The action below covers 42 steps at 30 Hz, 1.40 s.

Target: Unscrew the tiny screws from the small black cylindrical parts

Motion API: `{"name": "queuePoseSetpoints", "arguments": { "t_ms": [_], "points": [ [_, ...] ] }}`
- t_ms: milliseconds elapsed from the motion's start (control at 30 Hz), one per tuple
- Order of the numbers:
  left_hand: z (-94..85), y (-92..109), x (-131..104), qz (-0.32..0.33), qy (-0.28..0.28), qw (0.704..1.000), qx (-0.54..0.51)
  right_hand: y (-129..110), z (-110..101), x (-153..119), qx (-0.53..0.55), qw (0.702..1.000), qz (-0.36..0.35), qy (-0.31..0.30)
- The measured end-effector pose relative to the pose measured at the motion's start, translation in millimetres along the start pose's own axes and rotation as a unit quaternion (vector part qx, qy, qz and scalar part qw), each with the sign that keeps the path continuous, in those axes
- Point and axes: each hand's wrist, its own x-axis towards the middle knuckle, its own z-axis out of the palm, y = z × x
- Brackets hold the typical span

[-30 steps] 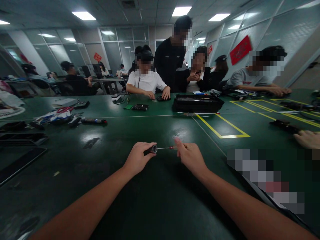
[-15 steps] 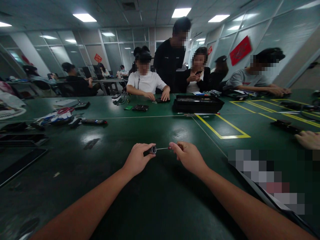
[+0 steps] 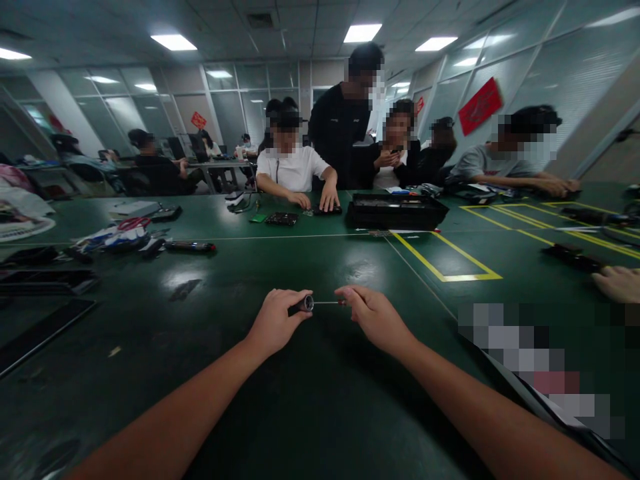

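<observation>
My left hand [image 3: 277, 321] is closed around a dark cylinder with a round, silver-rimmed end [image 3: 308, 303], like a small flashlight; that end faces right. In my right hand [image 3: 376, 318] is a screwdriver [image 3: 327, 303], held between thumb and fingers, its handle mostly hidden. Its thin metal shaft points left and its tip meets the rim of the cylinder's end; whether it goes inside I cannot tell. Both hands are held above the green table [image 3: 310, 400], level with each other.
A black tray [image 3: 397, 212] stands across the table, near a seated person in white handling small parts. Tools and cables [image 3: 120, 237] lie in a pile at left, beside a dark pen-like tool [image 3: 190, 247]. Another person's hand [image 3: 620, 283] is at the right edge.
My right fingers have shifted on the screwdriver handle, the index finger now straighter. The left hand keeps its hold on the cylinder, nearly still.
</observation>
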Motion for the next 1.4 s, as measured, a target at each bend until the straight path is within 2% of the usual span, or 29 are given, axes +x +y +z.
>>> {"name": "queuePoseSetpoints", "arguments": {
  "t_ms": [133,267,433,667,800,867,1100,1200,1267,1333,1400],
  "points": [
    [1.2,-2,-1,0.009,-0.011,1.000,-0.001,-1,-1,-2,0.013,0.999,-0.029,-0.001],
    [1.1,-2,-1,0.003,-0.002,1.000,0.003,-3,-1,-3,0.026,0.999,-0.031,-0.011],
    [1.6,0,-2,0.008,-0.008,1.000,-0.002,-1,0,-1,-0.002,0.999,-0.007,0.034],
    [3.1,0,-2,0.003,-0.013,1.000,0.000,10,3,0,0.102,0.994,-0.034,0.035],
    [2.5,2,-2,0.000,-0.010,1.000,0.006,10,3,1,0.073,0.997,0.008,0.040],
    [2.9,3,-2,0.002,-0.011,1.000,0.004,8,4,1,0.096,0.994,0.021,0.051],
    [1.8,6,-2,0.003,0.001,1.000,-0.010,1,11,1,0.268,0.957,0.016,0.113],
    [-0.7,8,-1,0.035,0.023,0.999,-0.006,5,11,5,0.374,0.915,0.095,0.118],
    [-1.9,8,-1,0.036,0.020,0.999,0.009,9,9,8,0.409,0.889,0.147,0.142],
    [-2.0,6,-1,0.018,-0.004,1.000,0.016,13,8,10,0.399,0.885,0.160,0.178],
    [-1.3,4,-1,0.004,-0.029,0.999,0.013,15,7,11,0.368,0.897,0.147,0.195]
  ]
}}
